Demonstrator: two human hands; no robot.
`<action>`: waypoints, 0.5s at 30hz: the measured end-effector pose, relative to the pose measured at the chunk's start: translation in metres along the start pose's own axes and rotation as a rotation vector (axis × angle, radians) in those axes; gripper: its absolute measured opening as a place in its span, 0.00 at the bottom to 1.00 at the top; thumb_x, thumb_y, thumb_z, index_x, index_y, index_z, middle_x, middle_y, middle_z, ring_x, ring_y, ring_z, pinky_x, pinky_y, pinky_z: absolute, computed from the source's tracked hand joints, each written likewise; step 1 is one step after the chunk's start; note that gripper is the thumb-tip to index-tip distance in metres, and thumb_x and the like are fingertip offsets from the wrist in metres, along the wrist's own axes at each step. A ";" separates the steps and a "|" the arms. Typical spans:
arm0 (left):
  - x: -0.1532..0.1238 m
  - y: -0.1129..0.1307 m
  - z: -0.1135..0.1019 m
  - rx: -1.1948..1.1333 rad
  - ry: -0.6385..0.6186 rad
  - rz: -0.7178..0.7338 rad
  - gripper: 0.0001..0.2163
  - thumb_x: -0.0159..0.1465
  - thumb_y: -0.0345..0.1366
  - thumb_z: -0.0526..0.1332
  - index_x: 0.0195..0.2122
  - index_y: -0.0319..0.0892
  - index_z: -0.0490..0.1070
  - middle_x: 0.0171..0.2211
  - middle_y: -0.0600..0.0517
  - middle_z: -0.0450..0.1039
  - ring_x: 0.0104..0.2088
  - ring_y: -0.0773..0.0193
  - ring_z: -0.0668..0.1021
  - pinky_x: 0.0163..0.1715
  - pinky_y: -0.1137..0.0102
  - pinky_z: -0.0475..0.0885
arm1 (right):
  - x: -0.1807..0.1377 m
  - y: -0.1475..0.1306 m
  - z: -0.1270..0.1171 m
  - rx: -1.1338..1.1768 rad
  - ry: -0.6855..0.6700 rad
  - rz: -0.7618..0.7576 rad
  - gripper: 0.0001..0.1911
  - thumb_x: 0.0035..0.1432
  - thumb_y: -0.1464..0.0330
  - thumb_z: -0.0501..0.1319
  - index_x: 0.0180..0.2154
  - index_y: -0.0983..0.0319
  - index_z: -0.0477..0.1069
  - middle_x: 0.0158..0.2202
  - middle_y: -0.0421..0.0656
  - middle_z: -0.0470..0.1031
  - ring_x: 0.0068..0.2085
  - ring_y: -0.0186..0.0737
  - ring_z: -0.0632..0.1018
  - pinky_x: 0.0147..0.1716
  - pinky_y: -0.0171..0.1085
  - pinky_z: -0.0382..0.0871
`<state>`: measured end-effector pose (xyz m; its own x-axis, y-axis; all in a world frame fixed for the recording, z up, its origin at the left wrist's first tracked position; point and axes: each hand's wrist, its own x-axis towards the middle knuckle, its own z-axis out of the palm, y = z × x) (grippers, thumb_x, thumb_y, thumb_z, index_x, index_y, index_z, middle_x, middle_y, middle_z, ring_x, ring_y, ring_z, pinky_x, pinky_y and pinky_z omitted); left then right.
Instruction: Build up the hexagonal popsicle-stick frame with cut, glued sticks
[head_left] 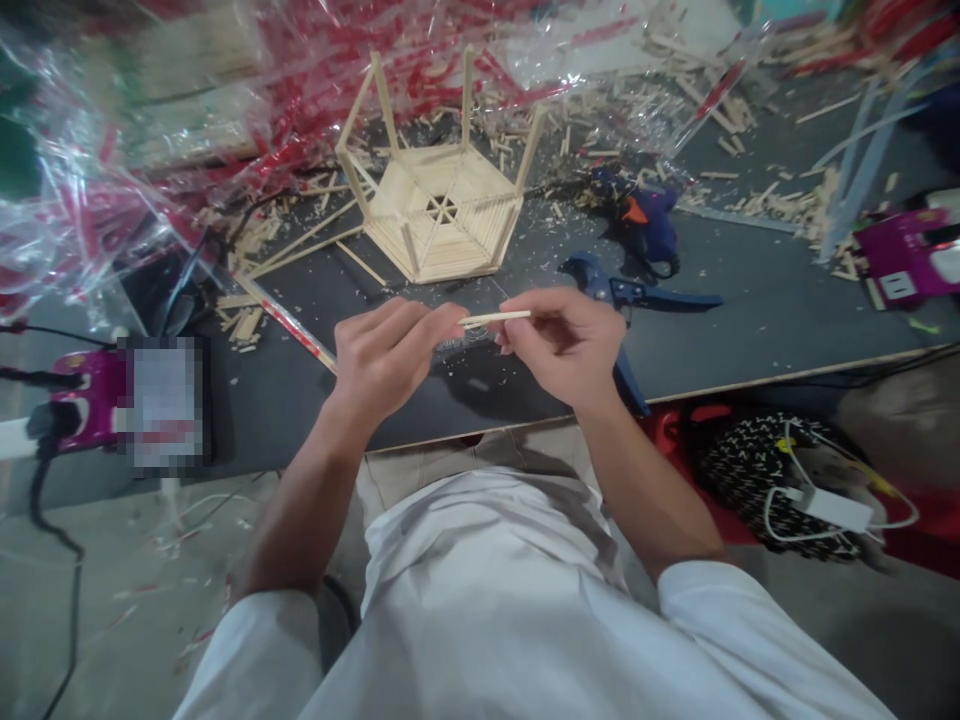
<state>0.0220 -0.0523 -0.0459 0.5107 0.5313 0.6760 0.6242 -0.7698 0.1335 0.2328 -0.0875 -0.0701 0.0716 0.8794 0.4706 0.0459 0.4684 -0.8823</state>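
Between my two hands, over the front of the dark table, is a short pale wooden stick [495, 319], perhaps more than one lying together. My left hand [394, 345] pinches its left end. The fingers of my right hand [566, 335] are closed on its right part. A thin, glue-like strand rises near my right fingertips. Just beyond my hands stands a six-sided frame of wooden sticks [450, 255], with upright posts at its corners and a spoked opening in its base. Blue cutting pliers [664, 297] lie right beside my right hand.
A blue glue gun [654, 225] lies behind the pliers. Clear and red plastic wrappers [300, 110] heap across the back, among scattered stick offcuts. Purple power strips [86, 395] sit at the left and right. Cables and a white adapter [836, 508] rest on a red stool at lower right.
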 end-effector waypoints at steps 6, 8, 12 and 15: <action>0.001 0.000 -0.001 -0.001 -0.048 -0.006 0.13 0.76 0.38 0.56 0.43 0.46 0.80 0.27 0.53 0.77 0.28 0.68 0.77 0.30 0.73 0.69 | -0.001 -0.001 -0.004 -0.099 -0.095 0.020 0.11 0.69 0.59 0.62 0.44 0.57 0.79 0.33 0.40 0.84 0.29 0.34 0.82 0.31 0.34 0.80; 0.000 0.000 -0.002 -0.019 -0.029 0.013 0.11 0.75 0.37 0.57 0.44 0.46 0.80 0.28 0.53 0.77 0.28 0.68 0.77 0.31 0.73 0.68 | -0.001 -0.002 -0.004 -0.069 -0.105 -0.002 0.09 0.69 0.62 0.63 0.46 0.57 0.79 0.34 0.40 0.84 0.29 0.33 0.82 0.32 0.33 0.80; -0.002 -0.002 -0.002 -0.056 0.003 0.031 0.08 0.74 0.35 0.59 0.47 0.47 0.79 0.30 0.54 0.77 0.29 0.68 0.77 0.32 0.72 0.68 | -0.002 -0.001 -0.003 -0.009 -0.101 -0.018 0.08 0.68 0.66 0.64 0.46 0.56 0.79 0.35 0.38 0.85 0.30 0.33 0.83 0.33 0.33 0.80; -0.001 -0.001 -0.003 -0.026 -0.044 0.009 0.09 0.75 0.37 0.58 0.47 0.48 0.79 0.29 0.54 0.76 0.28 0.67 0.76 0.31 0.72 0.68 | -0.003 0.001 -0.002 -0.046 -0.084 0.037 0.11 0.69 0.59 0.62 0.45 0.57 0.79 0.34 0.40 0.84 0.30 0.35 0.83 0.31 0.34 0.80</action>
<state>0.0196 -0.0529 -0.0444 0.5422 0.5390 0.6445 0.6040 -0.7833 0.1470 0.2350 -0.0902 -0.0726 -0.0100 0.9008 0.4340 0.0911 0.4331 -0.8967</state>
